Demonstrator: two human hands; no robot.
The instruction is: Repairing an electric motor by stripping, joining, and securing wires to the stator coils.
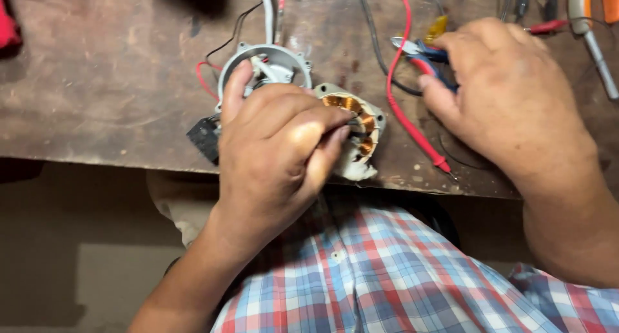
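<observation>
A pale motor stator with copper windings (pixel 356 130) sits at the scratched brown worktop (pixel 103 81) edge, left hand (pixel 277 149) closed around it to steady it. The right hand (pixel 509 94) grips blue-handled pliers (pixel 429 52) beside a red test lead (pixel 403 107).

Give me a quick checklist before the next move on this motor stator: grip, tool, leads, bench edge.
1. Left hand grips the stator with copper windings: ok.
2. Right hand rests on the blue-handled pliers: ok; firm grip: cannot tell.
3. Red test lead clear of the stator: ok, it lies beside it.
4. Stator fully supported on the wooden bench: not ok, it sits at the front edge.
5. Round grey housing wires free of tangles: cannot tell.
</observation>
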